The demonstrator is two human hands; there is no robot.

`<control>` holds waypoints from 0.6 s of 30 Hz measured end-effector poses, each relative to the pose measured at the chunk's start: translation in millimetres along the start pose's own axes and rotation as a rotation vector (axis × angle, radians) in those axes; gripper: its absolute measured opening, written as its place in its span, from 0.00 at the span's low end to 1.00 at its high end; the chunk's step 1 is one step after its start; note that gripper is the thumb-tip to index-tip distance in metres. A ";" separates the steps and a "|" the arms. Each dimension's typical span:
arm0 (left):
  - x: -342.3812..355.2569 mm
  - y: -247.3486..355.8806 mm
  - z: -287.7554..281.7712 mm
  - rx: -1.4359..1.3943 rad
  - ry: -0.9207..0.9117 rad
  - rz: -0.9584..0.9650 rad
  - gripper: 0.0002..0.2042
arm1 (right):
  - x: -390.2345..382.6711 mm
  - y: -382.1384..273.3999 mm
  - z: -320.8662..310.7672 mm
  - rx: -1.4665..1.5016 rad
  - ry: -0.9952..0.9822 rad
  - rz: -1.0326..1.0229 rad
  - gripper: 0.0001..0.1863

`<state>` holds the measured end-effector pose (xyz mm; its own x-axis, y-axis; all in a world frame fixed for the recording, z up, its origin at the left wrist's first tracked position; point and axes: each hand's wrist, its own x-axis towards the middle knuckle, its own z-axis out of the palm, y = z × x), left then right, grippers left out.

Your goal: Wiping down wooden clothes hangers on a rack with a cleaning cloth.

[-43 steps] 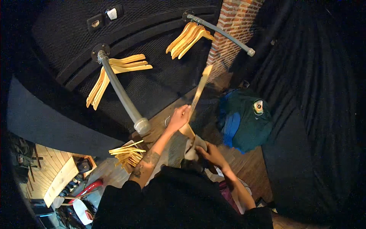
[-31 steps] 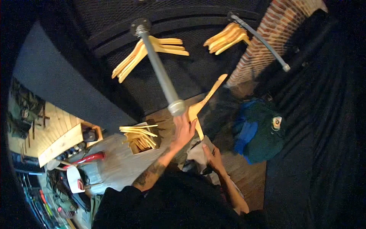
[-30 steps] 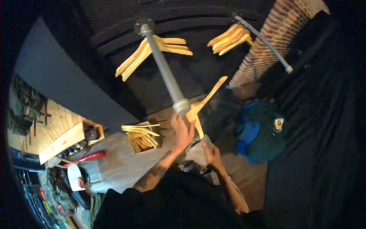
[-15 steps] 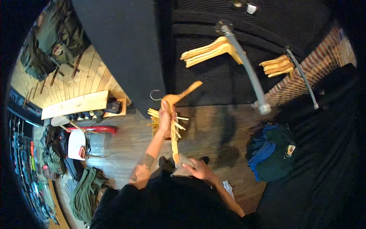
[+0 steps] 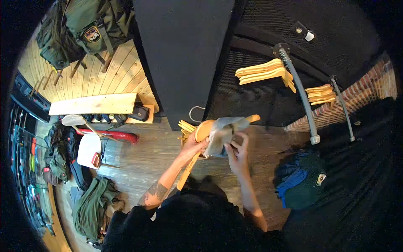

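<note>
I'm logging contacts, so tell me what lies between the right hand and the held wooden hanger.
In the head view, a grey cloth lies between the right hand and the wooden hanger, draped over one of its arms.

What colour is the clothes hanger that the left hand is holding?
The clothes hanger is a yellowish light brown, seen best in the head view.
</note>
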<state>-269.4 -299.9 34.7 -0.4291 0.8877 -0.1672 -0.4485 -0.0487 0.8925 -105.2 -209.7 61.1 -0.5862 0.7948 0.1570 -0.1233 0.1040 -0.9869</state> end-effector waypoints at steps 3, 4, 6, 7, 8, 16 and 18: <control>4.9 4.6 -1.3 -0.062 -0.088 0.055 0.26 | 16.5 -4.7 2.2 0.000 -0.025 0.180 0.33; 7.0 7.4 -2.6 -0.172 -0.109 0.100 0.26 | 20.9 -4.0 3.0 -0.002 -0.041 0.150 0.33; 11.7 11.7 -1.9 -0.065 -0.114 0.023 0.27 | 27.2 -0.2 3.2 0.062 -0.015 0.181 0.34; 13.8 12.7 0.0 -0.104 -0.155 0.088 0.27 | 28.4 2.9 2.9 0.059 -0.041 0.143 0.34; 16.6 14.2 0.8 0.172 -0.109 0.155 0.27 | 30.0 6.5 2.8 0.076 -0.012 0.146 0.35; 34.1 -3.6 -4.8 0.248 -0.125 0.235 0.26 | 38.3 40.6 -10.3 0.554 0.145 0.596 0.29; 36.0 -11.0 -12.1 0.236 -0.106 0.119 0.25 | 36.3 43.7 -10.4 0.477 0.124 0.677 0.23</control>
<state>-289.4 -272.9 13.8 -0.3780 0.9255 -0.0218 -0.1991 -0.0583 0.9782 -123.5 -170.2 23.2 -0.5669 0.6571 -0.4968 -0.1181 -0.6616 -0.7405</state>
